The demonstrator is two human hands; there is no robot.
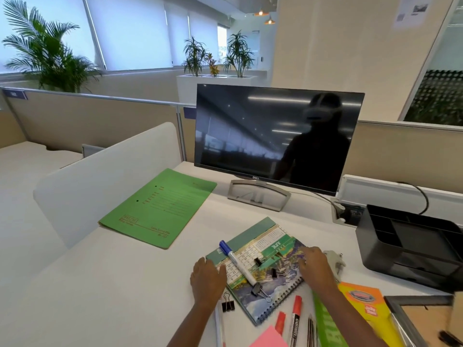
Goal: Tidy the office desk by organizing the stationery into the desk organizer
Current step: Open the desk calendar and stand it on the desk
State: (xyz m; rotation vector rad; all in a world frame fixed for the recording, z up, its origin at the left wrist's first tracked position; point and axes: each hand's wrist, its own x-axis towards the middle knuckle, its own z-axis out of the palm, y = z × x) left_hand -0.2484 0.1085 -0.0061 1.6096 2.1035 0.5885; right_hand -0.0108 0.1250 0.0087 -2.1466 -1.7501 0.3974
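A spiral-bound desk calendar [269,244] lies flat on the white desk [125,284]. On it rest a blue-capped white marker [236,261] and several black binder clips [258,289]. My left hand [208,276] touches the calendar's left edge with relaxed fingers. My right hand [315,262] lies on its right side, fingers spread. Another binder clip [227,304] sits on the desk below my left hand. Two red markers [295,319] and a pencil lie near the front edge. The black desk organizer [411,246] stands at the right.
A green file folder [160,209] lies at the left. A dark monitor [275,136] stands at the back. An orange packet [363,304], a green booklet [325,321], pink paper [269,338] and a grey staple remover [334,259] crowd the near right.
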